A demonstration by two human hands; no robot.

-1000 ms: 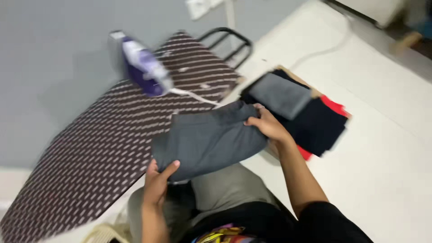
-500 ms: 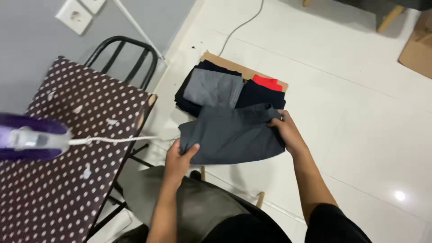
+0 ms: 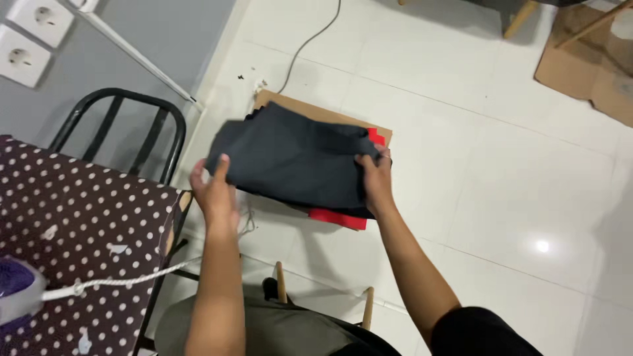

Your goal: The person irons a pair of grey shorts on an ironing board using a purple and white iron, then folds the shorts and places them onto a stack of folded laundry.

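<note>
Head cam: your left hand & right hand both grip the folded grey garment, held just over the clothes stack on cardboard; not yet released.

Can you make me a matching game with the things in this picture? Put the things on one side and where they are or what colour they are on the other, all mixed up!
Things:
1. folded dark grey garment
2. ironing board cover
3. wall sockets
4. flat cardboard sheet

Descriptions:
A. white, on the grey wall
B. dark with white dots
C. on the floor under the pile of clothes
D. held between the left hand and the right hand

Pairs: 1-D, 2-B, 3-A, 4-C
</note>
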